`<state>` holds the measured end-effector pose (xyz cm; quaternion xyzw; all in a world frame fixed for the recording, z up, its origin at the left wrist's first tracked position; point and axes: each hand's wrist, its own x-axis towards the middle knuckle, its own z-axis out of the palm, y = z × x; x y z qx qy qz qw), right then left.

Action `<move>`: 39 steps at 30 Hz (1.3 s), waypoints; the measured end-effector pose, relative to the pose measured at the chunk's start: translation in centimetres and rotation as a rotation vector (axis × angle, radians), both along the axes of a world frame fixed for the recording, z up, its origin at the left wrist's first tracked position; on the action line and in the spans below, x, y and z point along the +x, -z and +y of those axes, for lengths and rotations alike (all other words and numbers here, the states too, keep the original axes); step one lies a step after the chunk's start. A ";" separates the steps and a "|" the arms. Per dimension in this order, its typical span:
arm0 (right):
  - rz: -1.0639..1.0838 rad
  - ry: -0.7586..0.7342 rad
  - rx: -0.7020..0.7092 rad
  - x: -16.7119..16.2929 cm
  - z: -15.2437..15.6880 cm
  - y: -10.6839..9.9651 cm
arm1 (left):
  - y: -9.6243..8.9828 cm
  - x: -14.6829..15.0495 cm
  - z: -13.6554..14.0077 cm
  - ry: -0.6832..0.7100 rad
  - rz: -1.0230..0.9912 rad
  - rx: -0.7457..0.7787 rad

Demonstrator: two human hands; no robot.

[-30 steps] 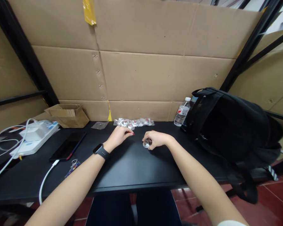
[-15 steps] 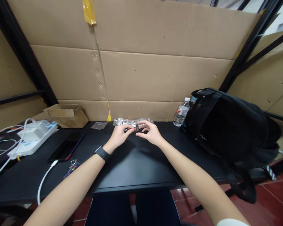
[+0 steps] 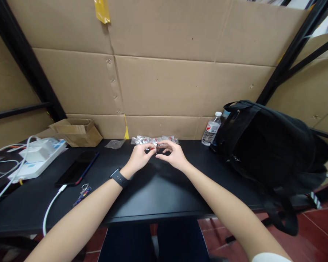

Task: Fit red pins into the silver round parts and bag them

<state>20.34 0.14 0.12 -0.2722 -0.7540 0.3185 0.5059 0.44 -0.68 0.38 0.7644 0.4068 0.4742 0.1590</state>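
Above the black table, my right hand (image 3: 174, 155) curves its thumb and fingers around the rim of a small dark round disc (image 3: 157, 149), seen nearly edge-on. My left hand (image 3: 140, 156), with a dark watch on its wrist, pinches at the disc's left side. A bit of red shows at its fingertips, too small to name. Just behind both hands lie several clear and silvery plastic packets (image 3: 144, 140) with red specks. A flat clear bag (image 3: 115, 144) rests left of them.
To the left are a brown paper box (image 3: 79, 133), a white power strip (image 3: 41, 159) with cables, a dark phone (image 3: 78, 168) on a charging cable and a keychain (image 3: 82, 194). On the right stand a water bottle (image 3: 211, 130) and a black backpack (image 3: 273, 153). Cardboard panels (image 3: 164, 87) close off the back.
My left fingertips have come closer to the disc and now meet its side. The disc has turned more edge-on. The camera view has shifted slightly.
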 end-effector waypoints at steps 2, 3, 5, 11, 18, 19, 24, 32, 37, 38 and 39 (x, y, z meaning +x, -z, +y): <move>0.012 -0.001 -0.019 -0.1 0.0 0.1 | 0.0 0.1 -0.1 -0.007 0.019 0.030; 0.025 0.001 -0.029 -0.1 0.0 0.2 | 0.0 0.1 -0.2 -0.011 0.030 0.044; 0.054 -0.003 -0.057 -0.2 0.0 0.3 | 0.1 0.1 -0.2 -0.013 0.048 0.072; -0.023 -0.044 -0.147 0.2 0.6 0.2 | 0.0 0.1 -0.3 -0.036 0.108 0.150; -0.200 -0.025 -0.124 0.7 0.9 0.3 | 0.1 0.1 -0.3 -0.012 0.103 0.162; -0.202 -0.029 -0.131 0.7 0.9 0.4 | 0.1 0.1 -0.3 0.003 0.110 0.153; -0.226 0.002 -0.111 0.8 1.0 0.3 | -0.1 0.1 -0.4 0.072 0.144 0.110; -0.602 0.106 0.110 2.0 0.7 -0.5 | 0.0 -0.9 0.5 0.015 0.173 0.056; -0.594 0.070 0.152 2.0 0.8 -0.5 | 0.1 -0.7 0.0 0.206 0.283 0.001; -0.580 0.061 0.166 1.9 0.8 -0.5 | 0.2 -0.5 -0.1 0.231 0.298 -0.001; -0.566 0.054 0.179 1.7 0.7 -0.4 | 0.3 -0.3 -0.1 0.247 0.311 0.001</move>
